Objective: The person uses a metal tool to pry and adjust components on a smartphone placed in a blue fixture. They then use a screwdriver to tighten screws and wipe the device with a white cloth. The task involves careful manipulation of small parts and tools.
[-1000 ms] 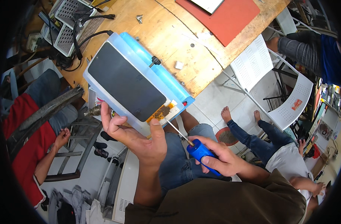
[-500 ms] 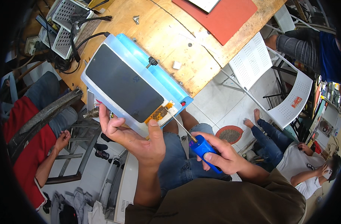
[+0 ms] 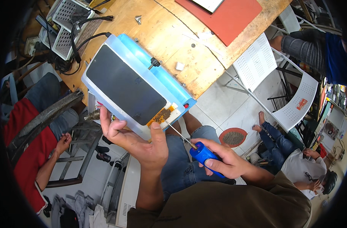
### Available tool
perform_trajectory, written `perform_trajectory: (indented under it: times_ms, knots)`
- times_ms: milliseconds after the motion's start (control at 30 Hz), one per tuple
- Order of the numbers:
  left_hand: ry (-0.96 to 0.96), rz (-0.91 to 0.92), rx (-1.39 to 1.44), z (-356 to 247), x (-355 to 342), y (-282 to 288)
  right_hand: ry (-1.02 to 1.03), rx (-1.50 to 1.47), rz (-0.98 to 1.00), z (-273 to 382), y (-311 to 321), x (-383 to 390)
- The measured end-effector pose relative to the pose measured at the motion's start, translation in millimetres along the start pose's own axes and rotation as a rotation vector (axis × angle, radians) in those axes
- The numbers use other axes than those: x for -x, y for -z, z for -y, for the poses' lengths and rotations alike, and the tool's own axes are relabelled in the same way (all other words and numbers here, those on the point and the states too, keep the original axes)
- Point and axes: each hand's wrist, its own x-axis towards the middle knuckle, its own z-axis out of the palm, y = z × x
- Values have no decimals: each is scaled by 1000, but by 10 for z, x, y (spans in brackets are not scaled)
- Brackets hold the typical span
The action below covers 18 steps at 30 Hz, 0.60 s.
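A dark rectangular phone screen (image 3: 126,81) lies tilted on a light-blue bench device (image 3: 179,89). At the screen's near right end is an orange flex strip (image 3: 153,120) with brown residue on it. My right hand (image 3: 222,159) is closed around a blue handheld tool (image 3: 203,155) with a long thin metal shaft. The shaft's tip touches or nearly touches the residue beside the strip. My left hand (image 3: 141,142) has its fingers spread beside the screen's near edge. Its thumb tip rests at the orange strip, and the index finger points up next to the device's corner.
A black knob (image 3: 155,62) rises from the device, and a black cable runs from its far left corner. On the wooden table (image 3: 162,28) lie a small white block (image 3: 180,66) and a red mat (image 3: 234,19). White baskets (image 3: 65,45) stand left; other people sit on both sides.
The blue tool and my right hand have shifted slightly left and down, drawing the tip along the residue. My left hand has hardly moved. The person at lower right has lowered their head.
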Motion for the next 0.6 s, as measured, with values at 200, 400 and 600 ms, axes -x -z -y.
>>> perform_trajectory:
  times_ms: [200, 400, 600]
  knots:
    - [7, 3, 16, -4, 3, -2, 29, -13, 5, -28, 1, -2]
    - [-8, 4, -1, -7, -1, 1, 22, -6, 2, -34, 20, 10]
    - [12, -11, -29, -28, 8, 3, 24, 17, 7, -24, 51, 9]
